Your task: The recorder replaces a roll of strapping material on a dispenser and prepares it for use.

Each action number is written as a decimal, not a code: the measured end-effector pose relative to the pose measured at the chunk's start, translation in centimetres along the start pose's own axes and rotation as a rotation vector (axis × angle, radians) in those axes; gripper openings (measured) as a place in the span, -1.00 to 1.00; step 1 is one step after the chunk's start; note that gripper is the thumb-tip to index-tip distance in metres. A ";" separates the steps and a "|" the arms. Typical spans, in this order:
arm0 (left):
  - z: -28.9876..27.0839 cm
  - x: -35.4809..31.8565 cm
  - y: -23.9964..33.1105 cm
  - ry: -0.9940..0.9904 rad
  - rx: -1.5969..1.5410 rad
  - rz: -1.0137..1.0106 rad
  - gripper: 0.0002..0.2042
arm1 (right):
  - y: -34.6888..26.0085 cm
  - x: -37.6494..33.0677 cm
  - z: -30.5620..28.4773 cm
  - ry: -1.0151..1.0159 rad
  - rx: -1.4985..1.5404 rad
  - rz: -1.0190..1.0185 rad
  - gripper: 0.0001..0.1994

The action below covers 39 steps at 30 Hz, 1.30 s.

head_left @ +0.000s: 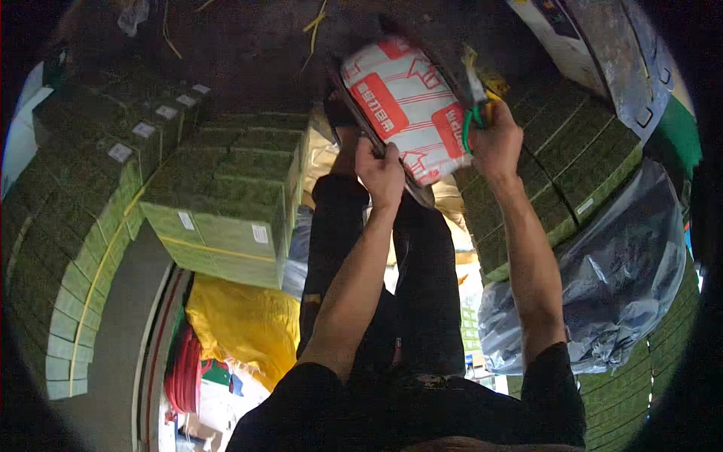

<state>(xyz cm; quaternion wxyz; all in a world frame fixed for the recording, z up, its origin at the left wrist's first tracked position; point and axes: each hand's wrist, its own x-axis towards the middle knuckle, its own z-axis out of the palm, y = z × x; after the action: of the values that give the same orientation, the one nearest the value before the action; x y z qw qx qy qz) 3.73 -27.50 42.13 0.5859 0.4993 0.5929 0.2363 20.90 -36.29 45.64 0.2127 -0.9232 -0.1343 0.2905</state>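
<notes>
A white plastic-wrapped package (418,113) with red printed blocks is held tilted above my knees, with dark edging along its long sides. My left hand (382,175) grips its near left edge, thumb lying on the wrap. At the package's right side, my right hand (498,143) is closed round a pair of scissors (468,128) with green handles. The blades look blurred and point away from me. Something yellow shows beside my right fingers, too smeared to name.
Green-wrapped box stacks (218,169) stand at left, some bound with yellow strapping. More green boxes (595,143) rise at right, near clear plastic sheeting (595,279). A yellow sack (245,316) lies at lower left. Yellow strap scraps (315,26) litter the dark floor.
</notes>
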 end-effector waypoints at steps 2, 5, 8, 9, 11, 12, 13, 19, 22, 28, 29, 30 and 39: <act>-0.5 -2.4 -0.8 -0.030 -0.006 -0.044 -0.92 | 2.7 -1.9 0.1 0.201 0.033 -0.162 -0.68; -1.3 -4.4 -3.4 -0.193 0.131 0.020 -0.86 | 6.3 -2.9 2.3 0.270 0.265 -0.013 -0.68; -2.2 -5.1 -3.6 -0.434 0.507 -0.067 -0.72 | 8.5 -3.0 3.1 0.284 0.187 0.062 -0.64; -2.3 -4.4 -2.7 -0.399 0.543 -0.026 -0.72 | 8.8 -3.0 2.9 0.274 0.137 0.117 -0.64; -4.2 -3.0 1.6 -0.627 0.847 -0.002 -0.69 | 8.5 -3.6 1.7 0.255 0.115 0.091 -0.64; -4.5 -1.1 3.9 -0.436 0.819 0.191 -0.69 | 8.0 -4.0 0.8 0.214 0.078 0.084 -0.64; -4.4 1.6 6.0 -0.283 0.846 0.250 -0.70 | 7.2 -4.3 0.0 0.236 0.094 0.049 -0.64; 4.6 17.9 6.2 -0.577 1.031 0.640 -0.54 | 0.1 -6.6 -1.8 0.019 0.029 -0.082 -0.52; 6.0 18.8 3.7 -0.727 1.062 0.407 -0.44 | -1.9 -6.4 -1.4 -0.189 -0.076 0.001 -0.45; 4.4 18.9 2.4 -1.016 0.585 -0.163 -0.48 | -2.7 -2.1 -1.0 -0.360 -0.178 -0.071 -0.27; 4.4 19.1 1.9 -1.064 0.582 -0.195 -0.48 | -2.7 -1.2 -1.0 -0.480 0.041 0.081 -0.27; 4.4 19.0 1.4 -1.029 0.516 -0.200 -0.51 | -2.7 -0.3 -1.0 -0.589 0.264 0.230 -0.26; 4.0 17.1 -0.4 -0.916 0.435 -0.140 -0.65 | -3.2 1.1 2.3 -0.584 0.662 0.463 -0.36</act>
<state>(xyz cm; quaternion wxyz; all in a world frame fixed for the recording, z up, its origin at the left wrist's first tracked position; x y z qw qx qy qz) 10.52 -14.01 33.08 0.6827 0.6212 0.3426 -0.1754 19.96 -32.33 44.95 0.3778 -0.6917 0.1198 0.6037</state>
